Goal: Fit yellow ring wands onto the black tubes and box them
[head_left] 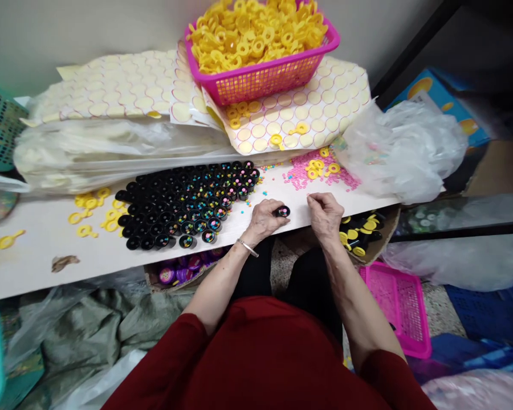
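Over the smooth, pale bench [98, 253], both bare forearms reach forward. At the back stands the pink basket [265, 85] of plastic mesh, heaped with yellow rings [256, 34]. The left hand [265, 221] grips one round black cup [283, 211] between thumb and fingers, near the front edge of the bench. The right hand [326, 215], just beside, has its fingers curled in to the thumb; whether something is pinched there, one cannot tell. Behind it lie scattered tiny pink beads [298, 175].

Pale table [106, 259]: black cups [165, 217] packed together, yellow rings [111, 223], pink beads [298, 175].
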Demonstrator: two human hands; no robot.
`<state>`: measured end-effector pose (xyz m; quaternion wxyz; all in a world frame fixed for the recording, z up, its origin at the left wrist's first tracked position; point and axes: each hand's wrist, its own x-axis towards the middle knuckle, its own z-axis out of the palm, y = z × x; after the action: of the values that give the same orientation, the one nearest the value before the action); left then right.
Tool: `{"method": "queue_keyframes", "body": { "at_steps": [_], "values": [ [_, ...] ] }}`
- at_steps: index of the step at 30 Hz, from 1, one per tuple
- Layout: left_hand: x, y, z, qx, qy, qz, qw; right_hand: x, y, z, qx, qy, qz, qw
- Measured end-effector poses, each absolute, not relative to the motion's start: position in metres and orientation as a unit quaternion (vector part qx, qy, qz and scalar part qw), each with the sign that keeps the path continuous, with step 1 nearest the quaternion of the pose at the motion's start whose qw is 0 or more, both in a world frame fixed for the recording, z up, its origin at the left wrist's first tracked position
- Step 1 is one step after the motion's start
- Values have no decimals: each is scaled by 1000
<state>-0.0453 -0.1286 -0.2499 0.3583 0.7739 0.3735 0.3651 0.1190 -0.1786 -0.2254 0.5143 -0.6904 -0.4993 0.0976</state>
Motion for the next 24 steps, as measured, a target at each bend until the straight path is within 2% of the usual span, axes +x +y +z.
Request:
{"method": "queue_keyframes", "body": {
  "at_steps": [3,9,15,18,21,24],
  "values": [
    [-45,-127,-252,767,374,376,361,147,-155,-231,-730,-460,59,503],
    [-44,-125,-254,751,389,380,374,164,-104,-234,-805,-469,36,362],
    [-46,-125,-250,760,387,363,375,156,-85,-238,-815,-471,22,336],
    [-45,-125,-249,762,386,362,373,159,-95,-232,-815,-456,33,355],
    [-44,-126,-250,759,387,368,372,159,-122,-224,-796,-426,78,424],
    [-44,-127,-252,764,383,365,370,155,-156,-216,-755,-343,259,496]
  ]
}}
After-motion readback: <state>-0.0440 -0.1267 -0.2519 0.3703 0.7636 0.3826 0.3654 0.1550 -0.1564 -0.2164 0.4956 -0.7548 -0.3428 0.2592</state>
